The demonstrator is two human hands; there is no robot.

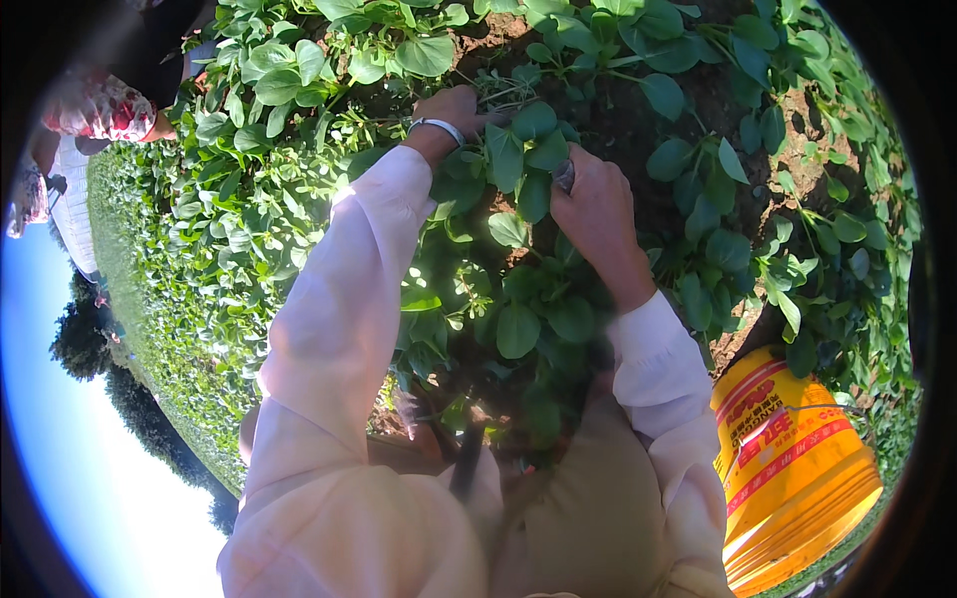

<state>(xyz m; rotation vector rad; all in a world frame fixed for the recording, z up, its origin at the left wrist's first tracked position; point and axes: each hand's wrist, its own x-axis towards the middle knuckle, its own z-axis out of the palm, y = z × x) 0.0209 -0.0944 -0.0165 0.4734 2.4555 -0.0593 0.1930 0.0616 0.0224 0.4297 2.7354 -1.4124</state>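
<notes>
Amid broad-leaved green plants (517,329), my left hand (451,110) reaches forward, a pale band around its wrist. Its fingers are closed at the base of a thin-leaved weed (510,92), partly hidden by foliage. My right hand (598,204) is to the right and slightly nearer, closed around a short dark object (564,176) that looks like a tool handle; leaves hide the rest of it. Between the two hands stand several round leaves (505,157). Both my arms wear loose pale sleeves.
A yellow bucket (797,448) with red print lies tilted at the lower right. Brown soil (638,130) shows between plants. At the upper left another person in patterned clothing (100,110) is among the rows. Dark trees (85,329) line the field's far edge.
</notes>
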